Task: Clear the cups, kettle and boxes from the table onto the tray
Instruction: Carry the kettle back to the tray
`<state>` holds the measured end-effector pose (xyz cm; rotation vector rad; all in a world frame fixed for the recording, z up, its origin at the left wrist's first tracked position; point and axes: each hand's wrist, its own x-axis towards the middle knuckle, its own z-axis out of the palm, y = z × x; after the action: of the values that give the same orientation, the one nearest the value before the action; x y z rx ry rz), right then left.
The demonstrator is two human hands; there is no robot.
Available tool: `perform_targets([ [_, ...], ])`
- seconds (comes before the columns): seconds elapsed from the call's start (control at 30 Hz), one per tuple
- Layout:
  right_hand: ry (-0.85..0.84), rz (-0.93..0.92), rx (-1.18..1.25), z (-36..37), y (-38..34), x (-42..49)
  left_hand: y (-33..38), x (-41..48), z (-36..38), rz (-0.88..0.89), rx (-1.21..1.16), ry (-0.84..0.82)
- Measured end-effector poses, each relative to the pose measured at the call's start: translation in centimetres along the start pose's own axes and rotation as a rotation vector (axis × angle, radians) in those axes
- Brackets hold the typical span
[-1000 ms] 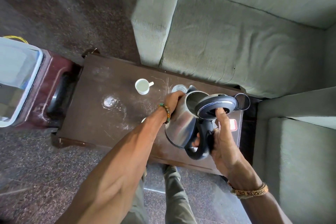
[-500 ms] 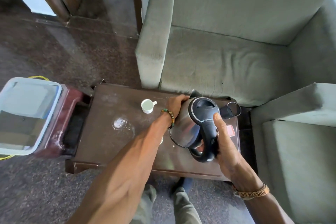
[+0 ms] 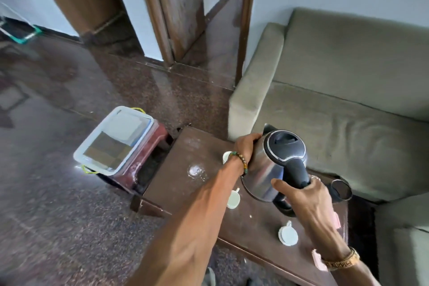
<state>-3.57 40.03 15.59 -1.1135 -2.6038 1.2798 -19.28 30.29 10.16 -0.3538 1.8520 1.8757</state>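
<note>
A steel kettle (image 3: 269,167) with a black lid and handle hangs above the dark wooden table (image 3: 176,183). My right hand (image 3: 301,195) grips its black handle. My left hand (image 3: 247,146) holds the kettle's far side near the spout. White cups stand on the table: one (image 3: 233,198) under my left forearm, one (image 3: 287,234) near the front edge, and one (image 3: 226,157) mostly hidden behind my left wrist. The kettle's black base (image 3: 341,189) sits at the table's right end. A white tray (image 3: 113,140) rests on a red stool left of the table.
A green sofa (image 3: 336,104) runs behind the table, with a second seat (image 3: 404,239) at the right. A wet patch (image 3: 196,170) marks the tabletop. A pink box (image 3: 336,219) shows past my right wrist. Polished stone floor and a wooden door frame lie at left and behind.
The kettle's lid went from open to closed. My view rose and swung left, so the tray and door frame now show. Both hands keep hold of the lifted kettle.
</note>
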Motion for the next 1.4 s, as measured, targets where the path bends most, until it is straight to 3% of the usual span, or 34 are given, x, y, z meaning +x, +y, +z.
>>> perform_targets([
  [0.17, 0.054, -0.145, 0.012, -0.6, -0.9, -0.8, 1.8, -3.2, -2.4, -0.008, -0.171, 0.069],
  [0.5, -0.058, -0.317, 0.071, 2.1, -5.0, -5.1, 4.2, -10.8, -11.0, 0.006, -0.263, 0.128],
  [0.97, -0.247, -0.392, 0.072, 15.1, -10.1, -14.7, -0.9, -14.4, -29.9, -0.03, -0.364, 0.328],
  [1.4, -0.401, -0.478, 0.098, 26.0, -19.4, -19.7, 0.9, -15.8, -45.3, 0.037, -0.491, 0.5],
])
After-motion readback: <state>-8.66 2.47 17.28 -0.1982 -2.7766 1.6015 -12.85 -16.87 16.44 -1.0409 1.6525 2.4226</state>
